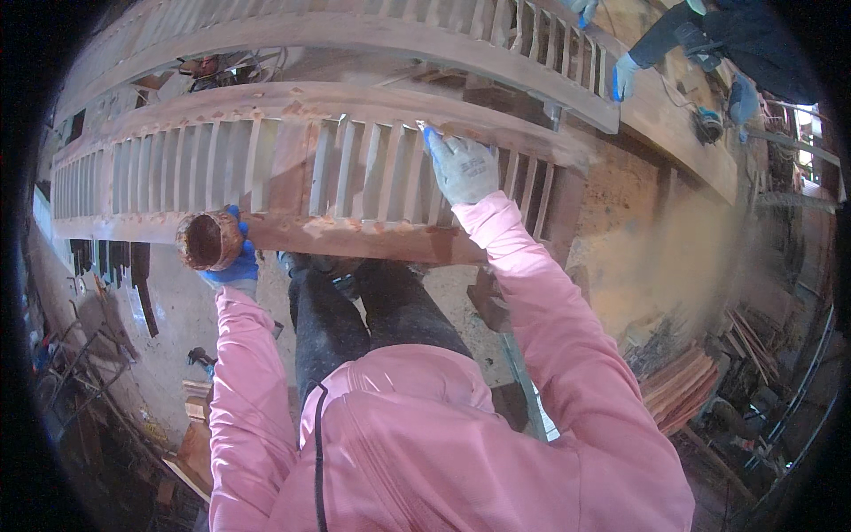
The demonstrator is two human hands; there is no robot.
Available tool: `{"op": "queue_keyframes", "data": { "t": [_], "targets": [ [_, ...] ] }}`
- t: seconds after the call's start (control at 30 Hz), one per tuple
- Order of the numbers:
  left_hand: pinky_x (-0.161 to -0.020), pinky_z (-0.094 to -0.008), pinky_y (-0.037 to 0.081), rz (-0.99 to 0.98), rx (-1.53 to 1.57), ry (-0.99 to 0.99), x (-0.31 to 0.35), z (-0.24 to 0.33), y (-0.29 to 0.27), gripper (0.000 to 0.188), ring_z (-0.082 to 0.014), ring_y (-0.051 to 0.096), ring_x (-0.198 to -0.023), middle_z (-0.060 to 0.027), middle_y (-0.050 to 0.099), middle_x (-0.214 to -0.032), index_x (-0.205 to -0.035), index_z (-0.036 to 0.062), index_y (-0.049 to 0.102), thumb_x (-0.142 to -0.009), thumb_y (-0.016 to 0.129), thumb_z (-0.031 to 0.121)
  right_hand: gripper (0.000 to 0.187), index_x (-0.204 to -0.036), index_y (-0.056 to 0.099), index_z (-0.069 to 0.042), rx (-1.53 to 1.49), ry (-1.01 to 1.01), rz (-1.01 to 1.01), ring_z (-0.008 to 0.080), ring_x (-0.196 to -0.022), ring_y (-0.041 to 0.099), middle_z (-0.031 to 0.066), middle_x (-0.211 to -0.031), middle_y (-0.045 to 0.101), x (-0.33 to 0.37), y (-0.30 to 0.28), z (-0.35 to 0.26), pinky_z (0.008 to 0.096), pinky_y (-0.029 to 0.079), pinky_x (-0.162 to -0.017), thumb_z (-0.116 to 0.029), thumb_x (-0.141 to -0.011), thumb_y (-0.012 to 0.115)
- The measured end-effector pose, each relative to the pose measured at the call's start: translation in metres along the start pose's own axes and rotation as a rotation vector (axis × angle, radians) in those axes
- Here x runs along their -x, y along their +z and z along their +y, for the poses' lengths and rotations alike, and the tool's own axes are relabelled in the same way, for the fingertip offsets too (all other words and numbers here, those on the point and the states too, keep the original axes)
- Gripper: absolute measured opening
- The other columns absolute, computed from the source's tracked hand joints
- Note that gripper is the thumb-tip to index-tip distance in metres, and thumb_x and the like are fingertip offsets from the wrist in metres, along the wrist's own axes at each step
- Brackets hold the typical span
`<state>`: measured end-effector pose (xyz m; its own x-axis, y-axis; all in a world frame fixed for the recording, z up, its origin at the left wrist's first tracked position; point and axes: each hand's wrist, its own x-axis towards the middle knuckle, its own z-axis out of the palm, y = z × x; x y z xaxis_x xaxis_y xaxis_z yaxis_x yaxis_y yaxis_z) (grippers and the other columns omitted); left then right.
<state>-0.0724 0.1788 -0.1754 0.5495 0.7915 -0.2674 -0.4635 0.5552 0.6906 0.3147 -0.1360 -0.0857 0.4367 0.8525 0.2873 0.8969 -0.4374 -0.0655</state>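
My left hand [234,262], in a grey and blue work glove, grips a round brown bowl [202,241] coated in dried paste, with more brown stuff inside it. The bowl is at the near edge of a louvered wooden panel [292,165], whose slats run between two long rails. Brown filler patches mark the rails and slat ends. My right hand [463,167], gloved alike, reaches over the slats to the far rail. Its fingers are pinched together at a slat end, and a small pale tip shows at them; what they hold is too small to make out.
Beyond lies a second louvered panel [355,34]. At the upper right, a co-worker's gloved hand [625,76] is over a board, close to a power tool [707,126]. Stacked wood strips [681,390] stand at the right, and metal frames [89,355] at the left.
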Motion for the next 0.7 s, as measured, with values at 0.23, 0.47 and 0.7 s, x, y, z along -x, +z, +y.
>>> {"op": "queue_keyframes", "data": {
  "t": [0.23,0.47,0.7],
  "targets": [
    [-0.111,-0.0507,0.051,0.021,-0.161,0.088,0.003,-0.001,0.0,0.063,-0.041,0.055,-0.132,-0.0289,0.051,-0.147,-0.15,-0.0006,0.038,-0.101,0.063,0.028,0.044,-0.137,0.063,-0.016,-0.023,0.071,-0.306,0.0282,-0.087,0.07,0.0094,-0.099,0.073,0.015,-0.01,-0.021,0.0477,0.056,-0.074,-0.017,-0.093,0.061],
    [-0.098,-0.0492,0.059,0.003,-0.039,0.07,0.007,0.002,0.019,0.06,-0.0412,0.059,-0.124,-0.0273,0.053,-0.143,-0.149,0.0042,0.04,-0.104,0.051,0.041,0.044,-0.138,0.063,-0.019,-0.102,0.205,-0.07,0.0309,-0.083,0.069,0.0096,-0.095,0.07,-0.006,-0.018,-0.011,0.0459,0.056,-0.073,-0.018,-0.093,0.063],
    [-0.096,-0.0484,0.06,0.191,-0.288,0.102,0.003,-0.007,0.017,0.062,-0.0404,0.058,-0.125,-0.0265,0.049,-0.147,-0.151,0.0073,0.037,-0.104,0.049,0.047,0.042,-0.136,0.064,-0.024,-0.07,0.054,-0.091,0.0293,-0.084,0.067,0.0067,-0.091,0.068,0.007,-0.01,-0.008,0.0475,0.054,-0.083,-0.02,-0.094,0.062]
  ]
}}
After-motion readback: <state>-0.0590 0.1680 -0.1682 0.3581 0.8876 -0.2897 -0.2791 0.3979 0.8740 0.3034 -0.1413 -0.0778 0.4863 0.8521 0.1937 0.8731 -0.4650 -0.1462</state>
